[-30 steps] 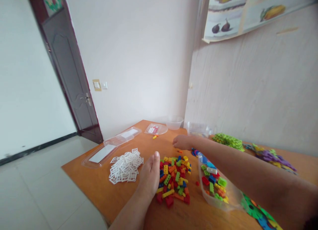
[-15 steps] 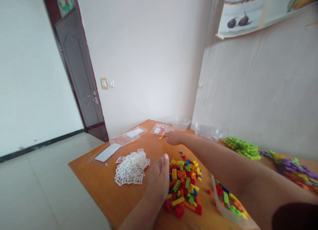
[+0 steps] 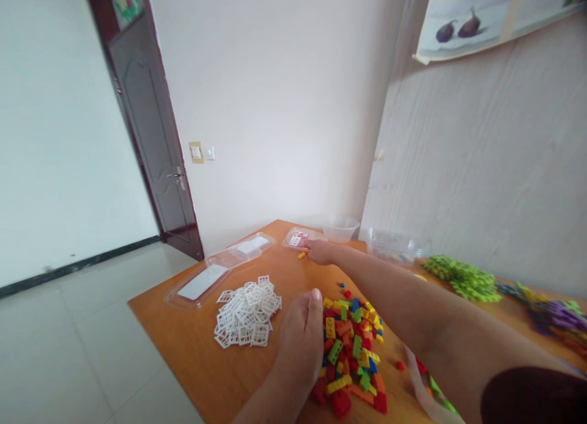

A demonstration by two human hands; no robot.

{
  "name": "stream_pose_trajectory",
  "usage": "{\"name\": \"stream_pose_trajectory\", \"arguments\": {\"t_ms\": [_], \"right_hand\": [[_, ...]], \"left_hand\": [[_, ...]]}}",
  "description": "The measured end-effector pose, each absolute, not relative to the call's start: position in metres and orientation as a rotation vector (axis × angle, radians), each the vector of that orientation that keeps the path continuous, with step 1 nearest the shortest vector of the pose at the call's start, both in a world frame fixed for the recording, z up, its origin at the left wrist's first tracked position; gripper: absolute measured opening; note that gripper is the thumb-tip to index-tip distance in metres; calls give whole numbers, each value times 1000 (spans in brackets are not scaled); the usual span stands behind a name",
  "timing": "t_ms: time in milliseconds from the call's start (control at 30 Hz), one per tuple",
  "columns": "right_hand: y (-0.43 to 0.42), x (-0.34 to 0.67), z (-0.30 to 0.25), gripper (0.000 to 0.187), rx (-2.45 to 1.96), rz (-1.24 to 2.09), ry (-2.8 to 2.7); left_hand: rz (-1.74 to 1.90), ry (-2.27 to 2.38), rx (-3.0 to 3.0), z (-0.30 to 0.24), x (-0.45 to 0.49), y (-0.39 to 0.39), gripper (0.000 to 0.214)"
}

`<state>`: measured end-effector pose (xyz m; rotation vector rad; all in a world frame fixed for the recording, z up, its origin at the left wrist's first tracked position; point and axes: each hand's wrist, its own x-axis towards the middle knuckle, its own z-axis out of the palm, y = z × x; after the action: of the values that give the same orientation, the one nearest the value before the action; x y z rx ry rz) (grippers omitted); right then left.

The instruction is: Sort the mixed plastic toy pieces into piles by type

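Observation:
My left hand (image 3: 301, 333) stands on edge along the left side of a pile of coloured building bricks (image 3: 351, 354). Its thumb points up and its fingers look stretched out, partly hidden behind the thumb and palm. Across the table my right hand (image 3: 321, 253) reaches to the far corner, fingers pointing down and close together. A small orange brick (image 3: 306, 251) shows at its fingertips, largely covered. Beside it lies a yellow brick (image 3: 301, 256). Just behind is a clear plastic lid (image 3: 288, 237) with a red and white label.
White lattice pieces (image 3: 247, 314) are heaped left of my left hand. A clear open package (image 3: 202, 282) lies along the left table edge. At the back stand a clear bowl (image 3: 342, 228) and a clear box (image 3: 394, 247). Green pieces (image 3: 461, 277) and a brick tub (image 3: 424, 390) are at right.
My right hand has shifted slightly closer to the labelled lid, and its fingers now point more downward. The left hand stays beside the brick pile. The whole view has turned a little left.

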<state>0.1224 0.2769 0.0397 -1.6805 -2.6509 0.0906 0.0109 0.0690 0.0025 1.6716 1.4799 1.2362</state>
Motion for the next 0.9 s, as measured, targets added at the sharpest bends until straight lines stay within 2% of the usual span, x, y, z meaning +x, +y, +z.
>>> {"name": "stream_pose_trajectory", "arguments": {"t_ms": [267,467,900], "right_hand": [[282,121,41,39,-1651,78,-2654],[272,112,42,46,-1570,67,-2807],[189,153,70,48,-1548,216,-3071]], "left_hand": [[1235,1487,1663,2,11,69,52],[1235,1502,1630,5,12,69,53],[1245,1489,1624,4,7,69,57]]}}
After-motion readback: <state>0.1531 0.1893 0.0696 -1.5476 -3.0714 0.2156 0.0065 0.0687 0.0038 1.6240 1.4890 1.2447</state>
